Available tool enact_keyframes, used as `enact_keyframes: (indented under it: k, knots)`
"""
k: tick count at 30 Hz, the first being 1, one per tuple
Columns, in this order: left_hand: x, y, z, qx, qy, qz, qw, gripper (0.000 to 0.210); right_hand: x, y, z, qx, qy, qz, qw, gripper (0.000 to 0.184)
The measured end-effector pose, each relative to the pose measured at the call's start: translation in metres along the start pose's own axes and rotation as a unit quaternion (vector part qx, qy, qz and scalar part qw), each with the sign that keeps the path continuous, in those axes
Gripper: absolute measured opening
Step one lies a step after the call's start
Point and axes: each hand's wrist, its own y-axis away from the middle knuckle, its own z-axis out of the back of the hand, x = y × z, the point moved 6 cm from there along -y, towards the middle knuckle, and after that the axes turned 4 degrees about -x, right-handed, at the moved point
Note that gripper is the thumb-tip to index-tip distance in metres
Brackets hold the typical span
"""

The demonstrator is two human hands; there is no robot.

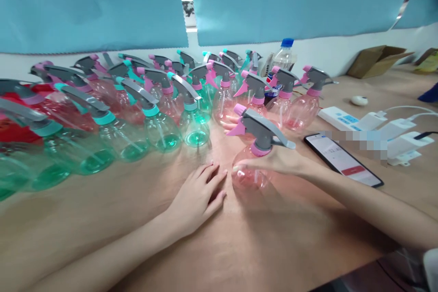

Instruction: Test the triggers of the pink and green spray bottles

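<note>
My right hand (282, 162) is wrapped round the body of a pink spray bottle (251, 179), which stands nearly upright with a grey and pink spray head. Some of its fingers show behind the bottle; the palm is partly hidden. Flat on the wooden table (164, 255), my left hand (196, 198) rests with fingers outstretched and nothing in it, just left of the held bottle. Beyond it stands a green spray bottle (195, 134) with a turquoise collar. Another pink spray bottle (303, 112) is behind my right hand.
Several green and pink spray bottles stand in rows on the left and at the back. To the right lie a phone (342, 159), a white power strip (342, 119) with chargers, and a small white object (359, 100). A cardboard box (372, 61) sits behind them, near the wall.
</note>
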Motion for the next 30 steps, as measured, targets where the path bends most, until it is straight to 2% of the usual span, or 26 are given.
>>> enact_keyframes:
  k: [4, 7, 9, 13, 18, 21, 24, 30]
  knots:
    - [-0.001, 0.001, -0.001, 0.000, -0.003, 0.002, 1.000, 0.040, 0.001, 0.013, 0.007, -0.028, 0.035, 0.003, 0.999, 0.034]
    - [-0.001, 0.001, -0.002, 0.007, -0.010, 0.006, 1.000, 0.040, 0.008, 0.027, 0.015, -0.052, 0.046, 0.041, 0.997, 0.046]
    - [-0.001, 0.002, -0.003, 0.007, -0.011, 0.004, 1.000, 0.042, 0.012, 0.037, 0.020, -0.076, 0.082, 0.039, 0.993, 0.050]
    - [0.000, 0.003, -0.004, -0.001, -0.013, 0.002, 1.000, 0.041, 0.017, 0.045, 0.020, -0.093, 0.138, 0.022, 0.986, 0.040]
    - [0.000, 0.004, -0.002, -0.019, -0.018, 0.000, 1.000, 0.040, 0.017, 0.023, 0.013, -0.101, 0.166, 0.022, 0.981, 0.037]
    - [0.002, 0.007, 0.000, -0.026, -0.029, 0.009, 0.999, 0.038, 0.009, 0.000, 0.006, -0.097, 0.200, 0.007, 0.975, 0.035]
    - [0.003, 0.008, 0.001, -0.028, -0.030, 0.012, 0.999, 0.037, 0.000, -0.020, 0.000, -0.115, 0.223, -0.008, 0.968, 0.043]
    - [0.003, 0.008, 0.002, -0.027, -0.032, 0.015, 0.999, 0.037, -0.016, -0.047, -0.009, -0.117, 0.228, -0.016, 0.966, 0.039]
